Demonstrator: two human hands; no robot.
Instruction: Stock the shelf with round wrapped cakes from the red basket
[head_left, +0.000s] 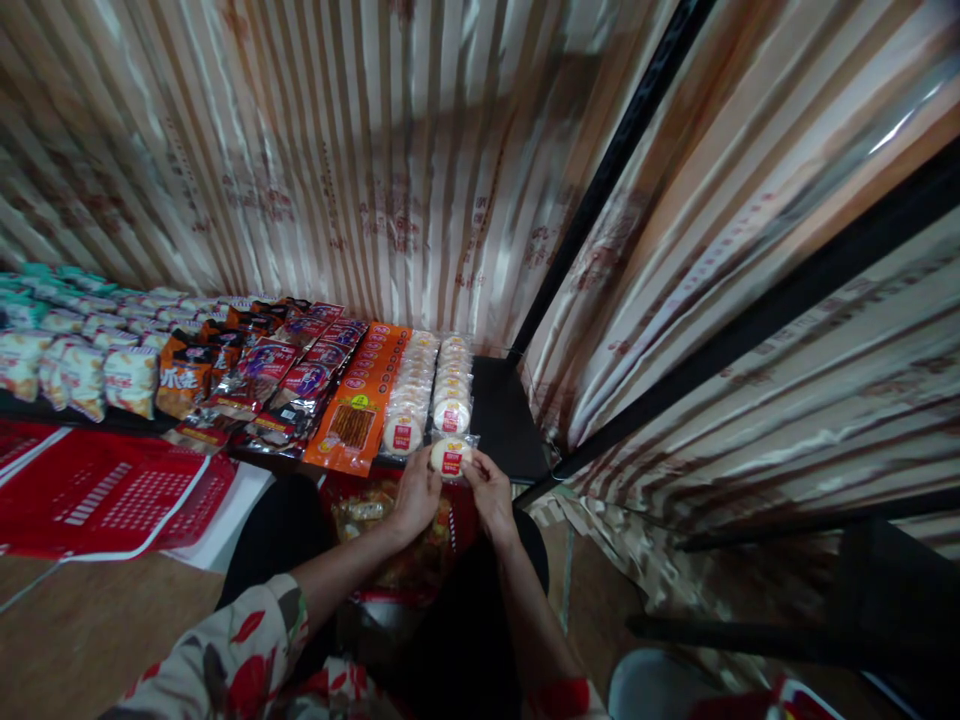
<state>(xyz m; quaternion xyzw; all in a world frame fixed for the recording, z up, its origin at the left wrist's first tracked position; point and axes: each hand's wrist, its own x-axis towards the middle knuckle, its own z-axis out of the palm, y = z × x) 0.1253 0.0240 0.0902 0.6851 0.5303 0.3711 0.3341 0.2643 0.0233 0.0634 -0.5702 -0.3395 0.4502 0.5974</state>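
Observation:
Between my two hands is a round, pale packaged cake [448, 461] with a red label, at the front end of the right-hand row on a black shelf [501, 410]. My left hand [418, 497] pinches its left edge, and my right hand [491, 493] grips its right edge. Behind it runs a row of similar wrapped cakes [452, 414]. A second row of cakes [403, 434] lies just left of that one. Long orange snack packets [351, 425] lie beside the rows.
Dark foil packets [295, 390], orange bags [184, 375] and white snack bags [129, 380] fill the shelf leftward. A red basket [112, 490] stands at left; another container with wrapped food [382, 520] is below my hands. Black posts [600, 190] and striped curtains [420, 170] bound the shelf.

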